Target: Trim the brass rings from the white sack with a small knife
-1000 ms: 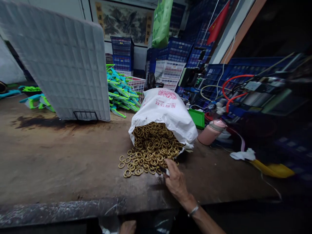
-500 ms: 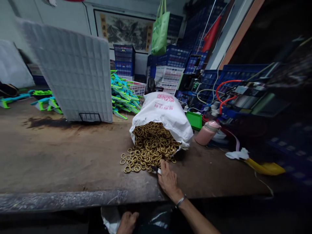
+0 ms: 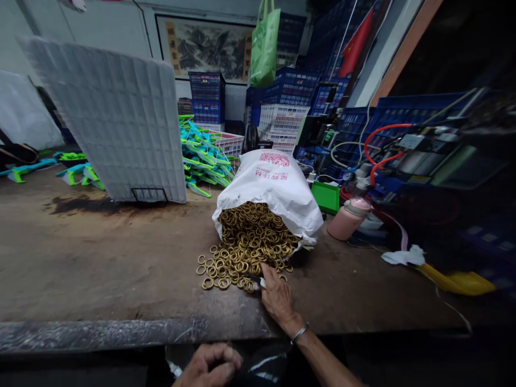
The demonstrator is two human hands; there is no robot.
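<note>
My right hand [image 3: 278, 295] reaches to the front of a heap of brass-coloured rings [image 3: 237, 263]. Its index finger is stretched out, touching the rings, and apart from the thumb. A white band and a small dark piece [image 3: 253, 279] show at the thumb; what they are is unclear. The rings spill from the mouth of a white woven sack [image 3: 274, 183] with red print, lying on its side. Low in front of the table edge is my left hand [image 3: 212, 365], fingers curled against the thumb; anything inside them is hidden. Dark, shiny material lies beneath it.
The brown table [image 3: 121, 263] has a worn front edge. A pale ribbed panel [image 3: 113, 123] stands at left, beside a pile of blue-green plastic parts [image 3: 203, 158]. To the right are a green tray [image 3: 325, 198], a pink bottle [image 3: 349, 219] and a machine with orange hoses [image 3: 407, 145].
My left hand has risen and moved slightly right, showing more of its curled fingers. My right hand stays at the front of the rings, its index finger shifted slightly left.
</note>
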